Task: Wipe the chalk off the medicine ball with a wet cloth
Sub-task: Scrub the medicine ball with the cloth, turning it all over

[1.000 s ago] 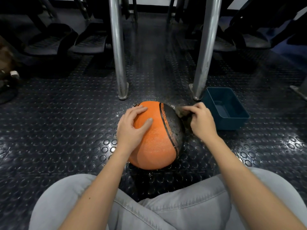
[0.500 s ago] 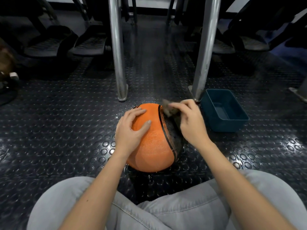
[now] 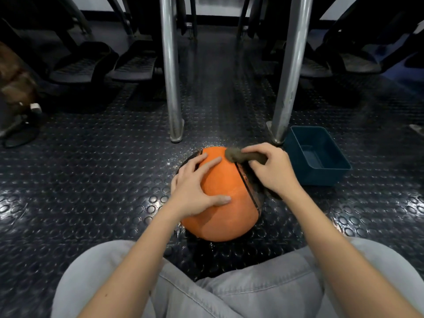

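Cloth point(image 3: 241, 155) shifted since half second ago: off black side panel, up onto top of medicine ball point(image 3: 229, 216), end now over orange. Right hand point(image 3: 274, 172) clenched round cloth, fingers curled over it, free end poking out left, pressed on ball. Left hand point(image 3: 197, 188) flat on orange face, fingers spread. Ball on studded floor point(image 3: 91, 180) before knees point(image 3: 252, 292), blue tub point(image 3: 321, 176) just right. Black panel mostly hidden under right hand; chalk hard to make out; cloth blurred.
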Motion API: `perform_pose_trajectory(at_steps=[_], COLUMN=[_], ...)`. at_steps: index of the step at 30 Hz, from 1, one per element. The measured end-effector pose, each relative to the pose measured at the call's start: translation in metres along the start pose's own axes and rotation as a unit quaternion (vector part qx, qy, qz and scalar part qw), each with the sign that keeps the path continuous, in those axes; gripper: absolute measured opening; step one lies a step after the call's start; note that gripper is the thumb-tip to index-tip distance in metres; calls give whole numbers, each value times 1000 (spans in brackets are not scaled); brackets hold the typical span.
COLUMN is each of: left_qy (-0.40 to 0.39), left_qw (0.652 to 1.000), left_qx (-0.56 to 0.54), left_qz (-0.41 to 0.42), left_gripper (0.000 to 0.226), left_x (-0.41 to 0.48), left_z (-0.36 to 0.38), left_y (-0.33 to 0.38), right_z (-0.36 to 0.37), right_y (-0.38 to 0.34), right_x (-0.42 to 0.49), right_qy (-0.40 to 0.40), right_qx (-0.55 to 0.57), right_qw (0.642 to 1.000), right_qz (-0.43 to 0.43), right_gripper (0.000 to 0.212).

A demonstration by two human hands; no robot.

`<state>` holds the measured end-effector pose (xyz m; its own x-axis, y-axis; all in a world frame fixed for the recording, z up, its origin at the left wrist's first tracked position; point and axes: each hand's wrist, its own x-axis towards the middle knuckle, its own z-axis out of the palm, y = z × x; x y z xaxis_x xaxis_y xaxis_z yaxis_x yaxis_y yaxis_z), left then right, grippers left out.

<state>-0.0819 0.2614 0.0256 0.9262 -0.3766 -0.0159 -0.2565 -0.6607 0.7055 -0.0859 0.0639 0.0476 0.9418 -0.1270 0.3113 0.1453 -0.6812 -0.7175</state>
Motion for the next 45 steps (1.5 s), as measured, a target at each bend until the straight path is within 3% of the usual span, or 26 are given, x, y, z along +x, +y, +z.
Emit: perform_pose_trajectory(at_steps=[4, 6, 11, 17, 19, 22, 25, 26, 29, 31, 35, 40, 45], left_qy=[100, 123, 127, 123, 127, 157, 211, 186, 58, 16, 29, 50, 30], left_qw=[993, 989, 987, 991, 990, 986, 970, 974, 989, 991, 993, 990, 989], left_qx=[57, 76, 100, 43, 37, -17, -84, -96, -116, -118, -110, -131, -144], left_qz=[-29, -31, 10, 42, 44, 58, 87, 89, 75, 59, 40, 34, 25], left_gripper=[94, 97, 109, 120, 113, 83, 40, 37, 62, 68, 81, 82, 82], left_x=[-6, -9, -14, -12, -12, -3, 11, 15, 13, 9, 7, 5, 5], left_z=[29, 35, 22, 33, 31, 22, 12, 7, -4, -7, -4, -5, -6], left_y=[14, 15, 2, -4, -6, -6, -13, -15, -23, -27, -25, -25, -25], right_z=[3, 1, -2, 0, -1, -5, -5, -6, -9, -9, -5, 7, -3], right_y=[-21, -12, 9, -26, -14, 3, -5, -11, -22, -16, -11, -37, -1], right_x=[-23, -21, -1, -34, -21, -5, -16, -23, -34, -25, -13, -48, -14], right_qy=[-90, -75, -13, -127, -92, -38, -57, -75, -153, -150, -75, -121, -62], right_qx=[-4, -17, -47, -50, -69, -85, -63, -50, -38, -51, -101, -80, -121], right_qw=[988, 991, 999, 985, 991, 996, 996, 995, 982, 982, 992, 983, 990], right_qz=[-126, -114, 18, -107, -75, 15, -17, -44, -106, -102, -22, -111, 28], right_gripper=[36, 36, 33, 33, 33, 34, 33, 32, 32, 32, 32, 32, 34])
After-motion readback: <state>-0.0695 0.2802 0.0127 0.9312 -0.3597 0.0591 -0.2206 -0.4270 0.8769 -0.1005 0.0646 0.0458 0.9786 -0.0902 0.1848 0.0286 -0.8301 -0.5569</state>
